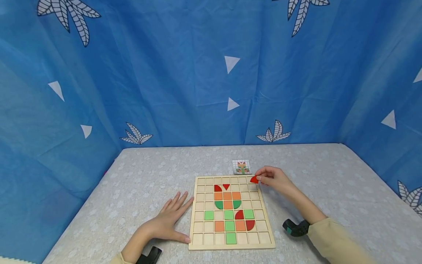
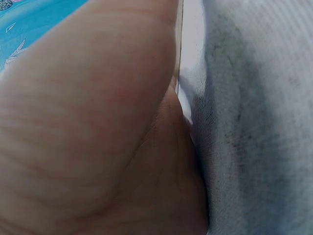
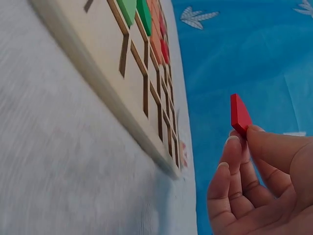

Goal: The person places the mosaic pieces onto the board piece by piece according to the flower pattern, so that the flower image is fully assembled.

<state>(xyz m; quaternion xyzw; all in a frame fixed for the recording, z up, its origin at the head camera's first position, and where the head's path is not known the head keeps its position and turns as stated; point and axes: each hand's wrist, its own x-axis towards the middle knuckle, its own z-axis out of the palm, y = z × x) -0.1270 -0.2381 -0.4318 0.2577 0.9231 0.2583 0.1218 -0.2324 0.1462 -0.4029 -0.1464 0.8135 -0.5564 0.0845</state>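
A wooden grid board point(image 1: 202, 237) lies on the table with coloured tiles set in its squares. My right hand point(image 1: 276, 178) pinches a red tile point(image 3: 239, 115) between thumb and fingertips, over the board's far right corner. In the head view this tile looks like a quarter circle. My left hand point(image 1: 167, 220) lies spread on the tablecloth, thumb and forefinger at the board's left edge. On the board are a red triangle point(image 1: 226, 187), red quarter circles point(image 1: 239, 215), green quarter circles point(image 1: 236, 204), orange squares point(image 1: 236, 195) and light green squares point(image 1: 231, 238).
Just beyond the board's far edge lies a small pattern card point(image 1: 241, 167) with a flower-like figure on a grid. A pale patterned tablecloth point(image 1: 158, 172) covers the table. Blue curtain point(image 1: 197, 73) hangs behind and at both sides.
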